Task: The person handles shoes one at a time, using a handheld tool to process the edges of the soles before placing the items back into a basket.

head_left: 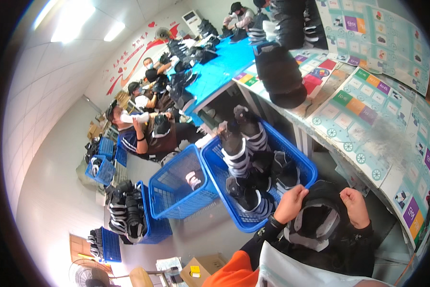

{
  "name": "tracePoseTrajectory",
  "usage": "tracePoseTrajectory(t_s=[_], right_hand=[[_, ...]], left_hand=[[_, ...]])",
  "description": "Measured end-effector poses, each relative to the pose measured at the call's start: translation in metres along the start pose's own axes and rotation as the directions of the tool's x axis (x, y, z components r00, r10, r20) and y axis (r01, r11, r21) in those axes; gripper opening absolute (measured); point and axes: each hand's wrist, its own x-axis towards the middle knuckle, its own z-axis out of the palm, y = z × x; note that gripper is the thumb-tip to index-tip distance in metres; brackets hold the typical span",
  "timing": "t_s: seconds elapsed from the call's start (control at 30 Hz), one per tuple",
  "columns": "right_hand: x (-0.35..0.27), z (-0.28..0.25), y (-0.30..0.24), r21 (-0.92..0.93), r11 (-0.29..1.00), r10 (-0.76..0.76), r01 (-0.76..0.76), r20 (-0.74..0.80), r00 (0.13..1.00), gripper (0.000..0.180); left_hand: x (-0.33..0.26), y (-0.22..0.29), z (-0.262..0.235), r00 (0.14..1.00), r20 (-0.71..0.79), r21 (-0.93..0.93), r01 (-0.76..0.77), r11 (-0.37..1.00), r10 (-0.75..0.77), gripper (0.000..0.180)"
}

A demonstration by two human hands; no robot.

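Observation:
A black shoe upper with grey lining (318, 217) sits on my lap, its opening facing up. My left hand (290, 203) grips its left rim with closed fingers. My right hand (356, 206) grips the right rim the same way. Both forearms wear dark sleeves. Just to my left stands a blue plastic basket (303, 162) holding several black and white striped shoe uppers (241, 153).
A worktable (368, 110) covered with patterned paper runs along the right, with a black upper stack (279, 71) on it. More blue baskets (176, 191) stand on the floor. Several seated people (148, 129) work along a blue table (219, 67). A fan (88, 275) is at lower left.

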Motion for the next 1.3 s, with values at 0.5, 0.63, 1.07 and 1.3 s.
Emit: tracePoseTrajectory(t_s=[0.5, 0.63, 1.07, 1.3], right_hand=[[-0.019, 0.021, -0.082, -0.581, 0.625, -0.487, 0.521, 0.231, 0.842, 0.055], [-0.019, -0.004, -0.067, -0.802, 0.451, -0.563, 0.39, 0.083, 0.822, 0.056], [-0.038, -0.107, -0.075, -0.216, 0.958, -0.286, 0.188, -0.683, 0.672, 0.036], [-0.062, -0.138, -0.044, 0.073, 0.997, 0.053, 0.007, -0.786, 0.616, 0.057]], left_hand=[[0.021, 0.042, -0.015, 0.977, 0.211, 0.055, -0.033, 0.998, 0.021, 0.022], [0.037, 0.068, -0.001, 0.889, 0.443, -0.283, 0.021, 0.959, 0.111, 0.02], [0.122, 0.112, 0.1, 0.896, 0.233, -0.652, -0.145, 0.744, 0.378, 0.038], [0.178, 0.151, 0.157, 0.863, 0.283, -0.807, -0.022, 0.59, 0.419, 0.035]])
